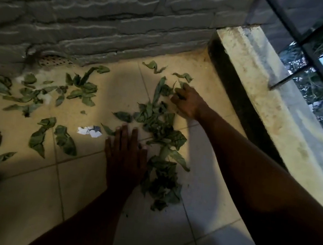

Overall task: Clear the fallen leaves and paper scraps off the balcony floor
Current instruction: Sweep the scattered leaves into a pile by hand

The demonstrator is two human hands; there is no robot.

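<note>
Leaves (160, 122) on floor (78, 183) | left grip (125, 158) flat | right grip (187, 103) clutching some

Dim, warm patch – hard shadows, edges bowed

The floor (78, 183) has smooth, slightly glossy tiles. The wall (89, 10) is rough grey stone. The leaves (164, 126) look matt, the scraps (90, 131) are white paper.

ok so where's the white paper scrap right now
In the head view the white paper scrap lies on the floor left of centre, just left of the fingertips of the left hand, beside a small leaf.
</note>
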